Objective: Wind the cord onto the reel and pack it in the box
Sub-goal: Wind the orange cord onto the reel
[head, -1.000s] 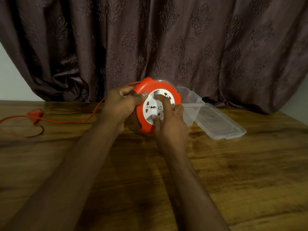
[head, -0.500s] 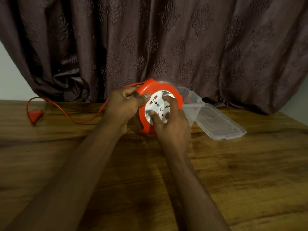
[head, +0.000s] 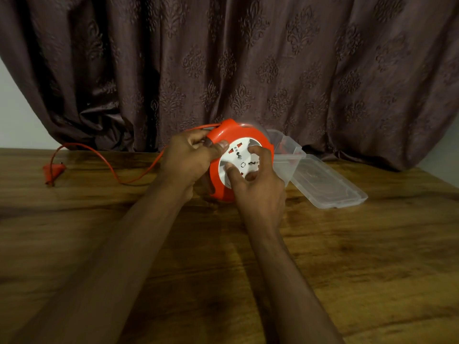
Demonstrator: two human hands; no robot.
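Reel (head: 242,135): orange housing with a white socket face, held on edge just above the table (head: 347,256), face turned toward the camera. All places below are given from the reel.

Left hand (head: 185,160): at the reel's left edge, grasping the orange rim, thumb lying across the front of the rim at its upper left, fingers wrapped behind.

Right hand (head: 258,187): in front of the reel's lower right, covering that part of the face. Its thumb and fingertips press into the white socket face in a curled grasp.

Cord (head: 109,167): orange, leaves the reel's top left beside the left hand, drops to the table left of the reel, then arcs up and over to the far left.

Plug (head: 53,170): orange, on the table far left of the reel, at the cord's end, well apart from both hands.

Box (head: 289,155): clear plastic, directly behind and right of the reel, open. Whether it touches the reel cannot be told.

Lid (head: 327,187): clear, flat on the table, right of the box.

Curtain (head: 248,58): dark patterned cloth, hanging behind the reel.
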